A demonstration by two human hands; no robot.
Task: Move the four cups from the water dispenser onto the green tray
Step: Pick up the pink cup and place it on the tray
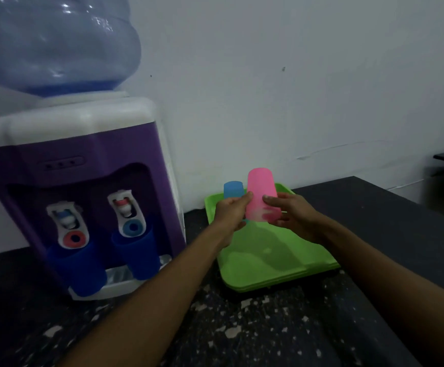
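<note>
Over the far left corner of the green tray (273, 263), the pink cup (261, 197) is held upside down, both hands clamped on its lower wall: left hand (230, 211) and right hand (291, 214) on opposite sides, forearms outstretched. Judged light, rigid plastic, smooth; mid-wall grip suits. A light blue cup (232, 189) stands behind. Two dark blue cups (136, 254) remain at the water dispenser (83, 154).

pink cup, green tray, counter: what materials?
Pink cup: likely plastic, matte and slightly translucent; fingers show through its wall. Green tray: likely moulded plastic, smooth, with a soft sheen. Counter: dark with pale flecks, perhaps stone or terrazzo; unclear.
</note>
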